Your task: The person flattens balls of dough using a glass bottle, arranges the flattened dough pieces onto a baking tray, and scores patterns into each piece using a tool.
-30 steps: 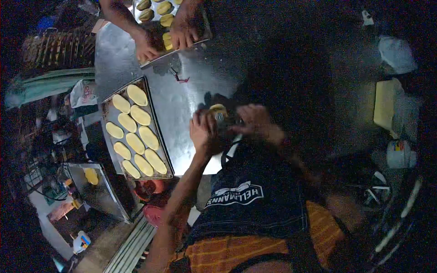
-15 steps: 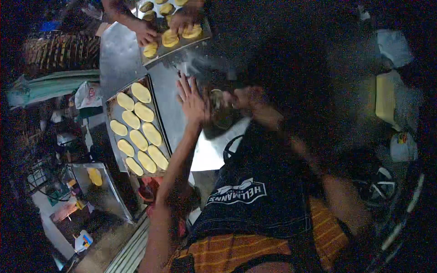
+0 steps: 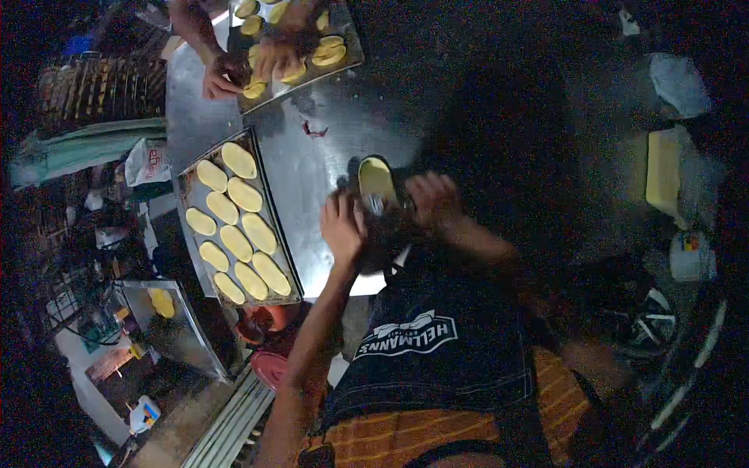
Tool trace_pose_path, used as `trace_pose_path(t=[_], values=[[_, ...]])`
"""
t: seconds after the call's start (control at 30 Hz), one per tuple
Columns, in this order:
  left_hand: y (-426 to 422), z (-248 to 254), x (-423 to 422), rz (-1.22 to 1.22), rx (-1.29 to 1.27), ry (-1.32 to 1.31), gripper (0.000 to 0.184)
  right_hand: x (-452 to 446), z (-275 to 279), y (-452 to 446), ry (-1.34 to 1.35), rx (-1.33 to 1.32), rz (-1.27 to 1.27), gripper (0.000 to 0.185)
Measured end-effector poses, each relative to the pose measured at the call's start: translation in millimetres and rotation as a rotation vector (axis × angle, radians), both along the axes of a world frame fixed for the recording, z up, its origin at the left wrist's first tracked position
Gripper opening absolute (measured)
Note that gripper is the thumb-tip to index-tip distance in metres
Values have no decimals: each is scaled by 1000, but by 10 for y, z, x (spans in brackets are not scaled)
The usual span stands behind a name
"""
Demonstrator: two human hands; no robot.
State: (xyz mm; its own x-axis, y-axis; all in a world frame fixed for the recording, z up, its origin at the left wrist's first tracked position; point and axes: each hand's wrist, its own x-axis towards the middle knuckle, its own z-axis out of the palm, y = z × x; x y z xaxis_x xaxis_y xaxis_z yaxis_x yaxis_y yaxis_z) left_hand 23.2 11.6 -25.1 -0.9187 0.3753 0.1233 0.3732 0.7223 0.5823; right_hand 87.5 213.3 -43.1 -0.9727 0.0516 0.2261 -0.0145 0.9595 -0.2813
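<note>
On the metal table, one flat oval of pale yellow dough (image 3: pixel 377 176) lies in front of me. A dark, shiny bar-like thing (image 3: pixel 376 205) covers its near end; shadow and blur hide its exact kind. My left hand (image 3: pixel 343 226) is at the left end of this bar, fingers bent over it. At the right end my right hand (image 3: pixel 435 201) is curled, slightly blurred. Left of my hands, a baking tray (image 3: pixel 275 207) holds several similar dough ovals (image 3: pixel 236 242) in slanting rows.
Across the metal table (image 3: pixel 312 164), another person's hands (image 3: pixel 269 64) work over a second tray (image 3: pixel 355 51) with several yellow dough pieces. A small dark red scrap (image 3: pixel 314 129) lies between. At right are a yellow block (image 3: pixel 663 170) and a white tub (image 3: pixel 693 257).
My left hand has drawn back toward me from a spread, flat pose and its fingers now bend. My right hand shifted slightly nearer. The dough oval shows more clearly. The other person's hands moved.
</note>
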Motion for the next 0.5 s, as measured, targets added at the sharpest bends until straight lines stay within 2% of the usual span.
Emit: trace_pose_path(t=[0.03,0.07,0.13,0.17,0.23,0.3,0.37,0.4,0.47,0.5], values=[[61,-86,-150,3,-171,121,38,-150,25,41,-14,26,-30,46],[148,-45,-339,-19,-195,160,40,-346,33,80,-16,26,-29,46],[333,-95,-767,-14,-315,282,44,-776,-66,203,-347,-28,-132,46],[391,-90,-926,6,-330,249,45,-903,-70,204,-520,-62,-186,48],[564,-91,-1382,35,-324,261,47,-1226,-43,337,-644,-82,-243,50],[515,-354,-1656,-58,-319,323,48,-1311,-111,342,-574,-111,-275,53],[460,-565,-1763,-153,-318,370,50,-1193,-74,350,-528,-167,-270,46],[384,-574,-1678,-228,-237,401,50,-1074,-10,324,-479,-213,-252,42],[378,-17,-1095,-152,3,227,50,-725,82,212,-258,-270,-209,36],[203,-34,-710,-171,-230,205,49,-492,104,101,-120,-285,-193,34]])
